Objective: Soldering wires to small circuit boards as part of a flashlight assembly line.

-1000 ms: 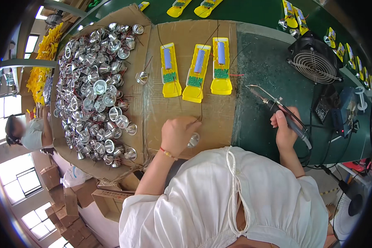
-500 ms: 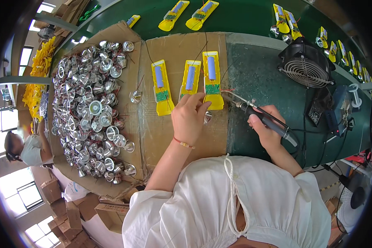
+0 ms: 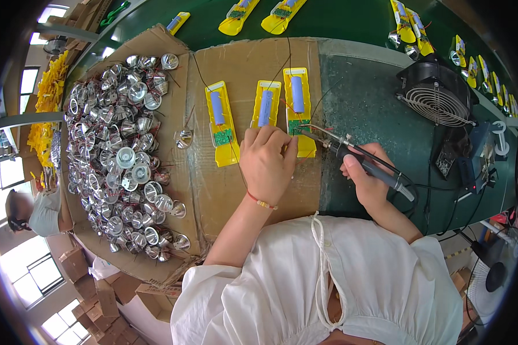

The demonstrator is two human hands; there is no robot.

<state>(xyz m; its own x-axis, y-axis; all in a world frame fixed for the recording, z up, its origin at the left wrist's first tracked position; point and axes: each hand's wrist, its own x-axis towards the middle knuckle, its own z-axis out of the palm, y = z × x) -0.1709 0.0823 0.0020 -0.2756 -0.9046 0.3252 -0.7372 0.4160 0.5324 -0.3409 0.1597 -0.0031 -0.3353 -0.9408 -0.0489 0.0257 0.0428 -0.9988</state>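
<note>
My right hand [image 3: 367,183] is closed around the grip of a soldering iron [image 3: 379,172]. The iron's tip reaches the green circuit board [image 3: 295,126] of the rightmost yellow flashlight housing [image 3: 308,148], which carries a blue battery cell [image 3: 297,94]. Beside that board, my left hand [image 3: 266,164] has its fingers curled together over the lower end of the middle yellow housing [image 3: 275,92]; whatever they pinch is hidden. A third yellow housing [image 3: 227,155], with battery, board and loose wires, lies to the left.
Heaped on cardboard [image 3: 198,190] at left are silver reflectors [image 3: 114,155] with wires; one reflector [image 3: 183,138] lies apart. A black fan [image 3: 434,95] and a solder spool [image 3: 501,141] stand at right. More yellow housings [image 3: 236,20] line the green far surface. Another person [image 3: 43,213] is at far left.
The iron's tip has shifted left onto the board of the right housing. My left hand has turned slightly, and the reflector that showed beside it is now hidden. The view has shifted a little.
</note>
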